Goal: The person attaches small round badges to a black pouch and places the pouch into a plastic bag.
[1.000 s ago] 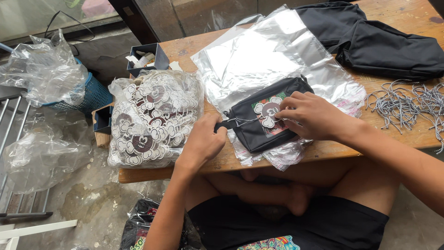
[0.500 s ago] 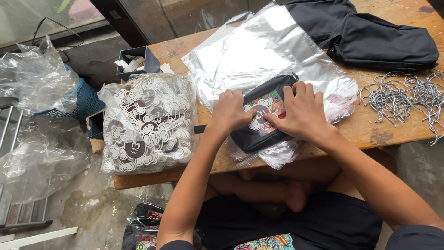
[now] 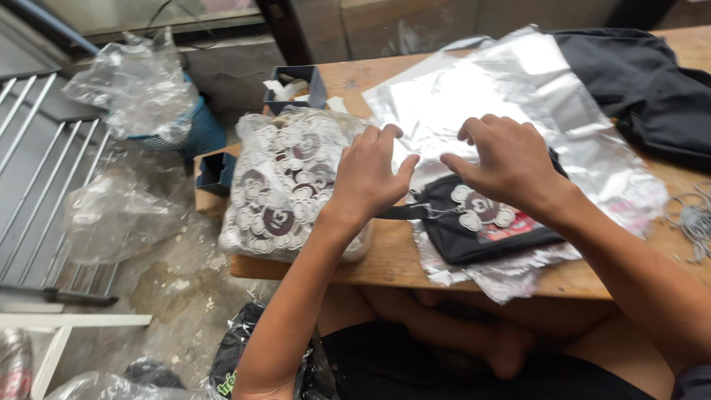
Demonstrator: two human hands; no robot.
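Observation:
A small black pouch point(image 3: 474, 233) with a round cartoon charm point(image 3: 474, 212) lies on a pile of silvery plastic sleeves point(image 3: 459, 104) on the wooden table point(image 3: 385, 259). My left hand point(image 3: 370, 174) hovers at the pouch's left end by its black strap, fingers curled. Above the pouch's top edge my right hand point(image 3: 507, 163) arches, thumb pointing toward the left hand. Whether the fingertips pinch the thin cord of the charm cannot be told.
A clear bag full of round cartoon charms point(image 3: 285, 189) sits on the table's left end. Black fabric point(image 3: 644, 81) lies at the back right, metal ball chains point(image 3: 692, 218) at the right edge. A small dark box point(image 3: 296, 85), crumpled plastic bags point(image 3: 133, 89) and a white rack point(image 3: 44, 178) are to the left.
Both hands have lifted off the pouch and moved toward its upper left end. The view has shifted closer and to the right.

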